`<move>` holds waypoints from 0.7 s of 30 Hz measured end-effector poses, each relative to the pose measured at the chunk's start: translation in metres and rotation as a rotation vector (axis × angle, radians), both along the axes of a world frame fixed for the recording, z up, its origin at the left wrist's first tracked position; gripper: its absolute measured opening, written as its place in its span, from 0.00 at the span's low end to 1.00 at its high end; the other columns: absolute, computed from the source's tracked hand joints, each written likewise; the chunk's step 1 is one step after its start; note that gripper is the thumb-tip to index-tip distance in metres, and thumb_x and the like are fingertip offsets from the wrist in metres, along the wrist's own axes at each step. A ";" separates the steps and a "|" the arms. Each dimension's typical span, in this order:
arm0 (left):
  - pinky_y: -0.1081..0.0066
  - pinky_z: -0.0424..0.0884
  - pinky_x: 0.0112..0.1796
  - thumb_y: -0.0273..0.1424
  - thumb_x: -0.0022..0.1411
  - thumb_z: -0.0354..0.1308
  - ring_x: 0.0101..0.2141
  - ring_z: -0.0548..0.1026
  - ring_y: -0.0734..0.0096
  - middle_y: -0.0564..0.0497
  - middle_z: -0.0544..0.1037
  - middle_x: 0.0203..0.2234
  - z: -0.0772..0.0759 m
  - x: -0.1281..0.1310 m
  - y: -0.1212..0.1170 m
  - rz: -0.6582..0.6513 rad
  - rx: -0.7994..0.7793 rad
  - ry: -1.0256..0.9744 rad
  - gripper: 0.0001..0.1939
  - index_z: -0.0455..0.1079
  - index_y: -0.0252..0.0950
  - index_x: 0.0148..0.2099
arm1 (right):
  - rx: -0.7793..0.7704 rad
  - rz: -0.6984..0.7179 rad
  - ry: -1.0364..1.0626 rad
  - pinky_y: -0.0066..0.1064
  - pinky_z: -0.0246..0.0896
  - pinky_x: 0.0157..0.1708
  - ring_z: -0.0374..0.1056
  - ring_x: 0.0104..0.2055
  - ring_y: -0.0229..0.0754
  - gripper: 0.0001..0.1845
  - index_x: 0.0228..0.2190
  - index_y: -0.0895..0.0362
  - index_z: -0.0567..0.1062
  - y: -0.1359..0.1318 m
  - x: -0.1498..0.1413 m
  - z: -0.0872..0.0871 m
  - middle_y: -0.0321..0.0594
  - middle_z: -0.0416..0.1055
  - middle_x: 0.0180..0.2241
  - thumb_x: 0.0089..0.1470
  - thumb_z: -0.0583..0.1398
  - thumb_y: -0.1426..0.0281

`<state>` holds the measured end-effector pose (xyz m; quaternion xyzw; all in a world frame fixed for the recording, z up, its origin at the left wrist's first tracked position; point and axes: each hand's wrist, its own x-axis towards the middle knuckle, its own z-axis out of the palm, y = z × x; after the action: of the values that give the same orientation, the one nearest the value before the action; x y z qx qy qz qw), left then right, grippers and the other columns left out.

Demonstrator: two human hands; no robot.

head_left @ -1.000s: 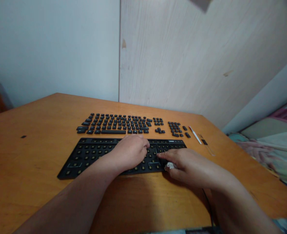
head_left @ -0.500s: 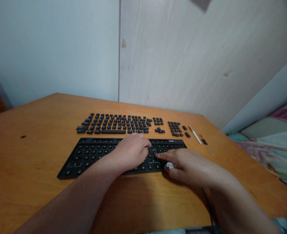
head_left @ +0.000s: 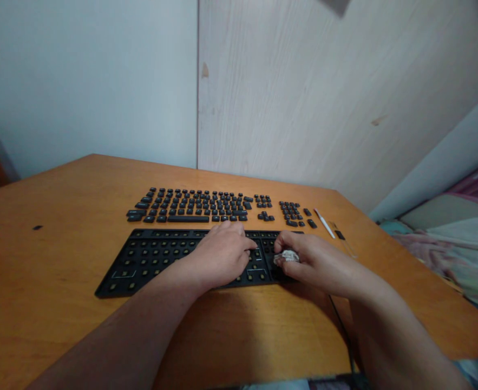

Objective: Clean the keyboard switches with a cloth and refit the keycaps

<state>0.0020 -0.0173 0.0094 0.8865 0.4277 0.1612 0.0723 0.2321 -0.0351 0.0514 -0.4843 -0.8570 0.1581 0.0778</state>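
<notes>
A black keyboard with its keycaps off lies on the wooden table, its small switch stems showing in rows. My left hand rests palm down over its middle, fingers stretched forward and the thumb pointing right; it holds nothing that I can see. At the keyboard's right end, over the number pad section, my right hand is curled with a crumpled white tissue pinched between thumb and fingers. Both hands hide parts of the keyboard beneath them.
Loose black keycaps are laid out in keyboard order behind the keyboard. To their right lie a white pen-like tool and a thin wire tool with a black middle. A small dark piece sits at left. A cable runs under my right arm.
My right hand has moved slightly up and curled its pointing finger in toward the tissue, which now shows more. My left hand has hardly moved on the keyboard.
</notes>
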 end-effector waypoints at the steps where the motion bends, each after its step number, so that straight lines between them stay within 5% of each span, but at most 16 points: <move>1: 0.61 0.65 0.46 0.31 0.65 0.50 0.43 0.69 0.58 0.45 0.72 0.38 0.000 0.000 0.000 -0.001 -0.002 0.003 0.18 0.78 0.46 0.50 | 0.000 0.000 -0.003 0.29 0.54 0.30 0.65 0.31 0.40 0.10 0.38 0.54 0.72 0.000 -0.001 0.000 0.36 0.73 0.31 0.51 0.58 0.73; 21: 0.61 0.65 0.45 0.31 0.65 0.50 0.42 0.68 0.59 0.45 0.73 0.37 0.003 -0.006 0.003 0.004 0.029 0.013 0.16 0.79 0.44 0.46 | -0.085 0.084 0.070 0.28 0.56 0.33 0.67 0.34 0.39 0.12 0.40 0.52 0.74 -0.001 -0.004 -0.001 0.34 0.74 0.34 0.52 0.58 0.75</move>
<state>-0.0040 -0.0142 0.0125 0.8877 0.4274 0.1617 0.0562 0.2285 -0.0357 0.0501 -0.4450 -0.8657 0.2143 0.0806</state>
